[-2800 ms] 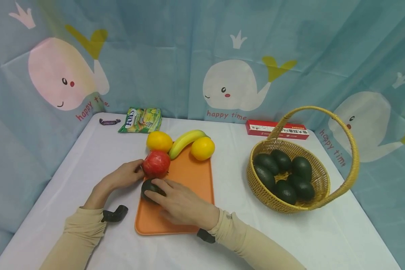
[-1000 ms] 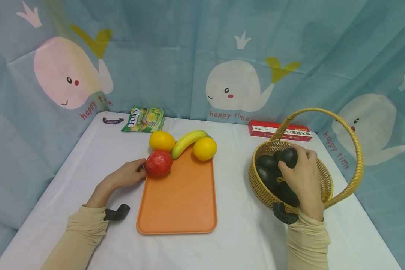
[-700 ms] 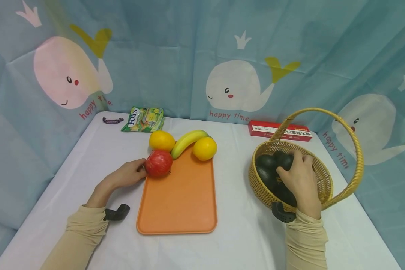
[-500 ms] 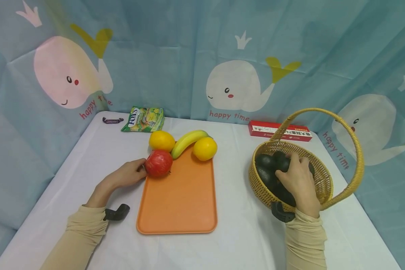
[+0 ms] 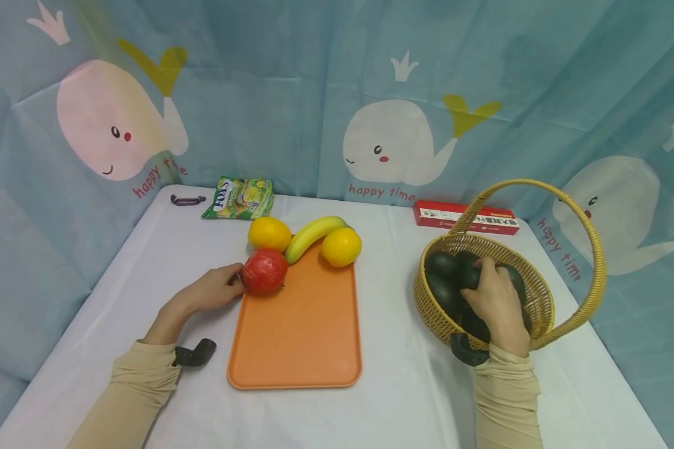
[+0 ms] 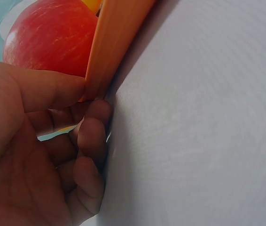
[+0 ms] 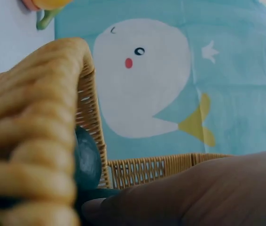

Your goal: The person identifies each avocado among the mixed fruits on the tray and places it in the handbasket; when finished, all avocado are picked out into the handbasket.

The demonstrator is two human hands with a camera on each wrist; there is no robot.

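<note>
At the far-left corner of the orange tray [image 5: 297,337], my left hand [image 5: 216,290] pinches the rim, thumb on top and fingers curled below, as the left wrist view shows. A red pomegranate [image 5: 264,272] sits on the tray right by those fingertips. My right hand [image 5: 494,298] reaches down into the yellow wicker basket [image 5: 434,323], thumb and fingers round a dark green avocado [image 5: 470,279]. Several more avocados [image 5: 442,293] lie around it, partly hidden by the hand. In the right wrist view the thumb [image 7: 137,202] presses against a dark avocado, behind the blurred basket rim.
A banana [image 5: 314,237] and two yellow-orange fruits [image 5: 341,247] lie over the tray's far end. Behind are a green snack bag [image 5: 240,198], a purple wrapped candy [image 5: 188,201] and a red box [image 5: 466,217]. The basket's tall handle [image 5: 594,262] arches over its right side.
My right hand has carried the avocado from the tray to the basket and lowered it among the others. The left hand has kept its place at the tray's corner.
</note>
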